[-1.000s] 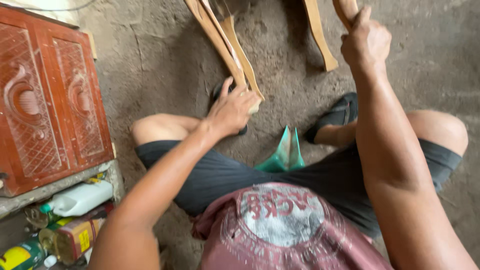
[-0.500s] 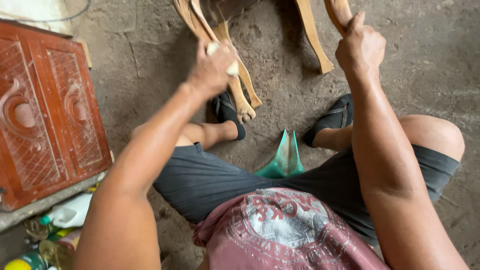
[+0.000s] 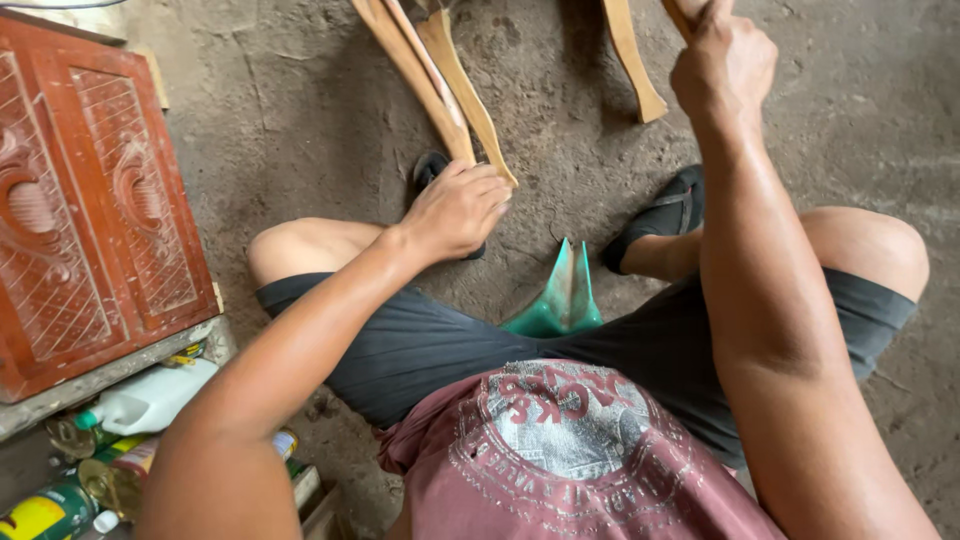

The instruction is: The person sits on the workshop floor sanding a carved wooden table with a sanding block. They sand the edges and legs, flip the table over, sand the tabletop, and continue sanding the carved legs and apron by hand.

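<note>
My left hand [image 3: 458, 210] is closed around the foot of a curved pale wooden furniture leg [image 3: 430, 70] that slants down from the top of the view; whatever lies under the fingers is hidden. My right hand [image 3: 722, 65] grips another wooden leg [image 3: 678, 12] at the top right edge. A third wooden leg [image 3: 630, 60] stands between them on the dirt floor. I sit low with my knees apart, in dark shorts and black sandals.
A carved red-brown wooden panel [image 3: 85, 190] lies at the left. Below it are a white plastic bottle [image 3: 140, 400] and several cans [image 3: 60, 490]. A green plastic piece [image 3: 562, 295] sticks out between my legs on the grey dirt floor [image 3: 300, 110].
My left hand slid up the slanted leg half a second ago and has come back down to its foot. The right hand has kept its grip.
</note>
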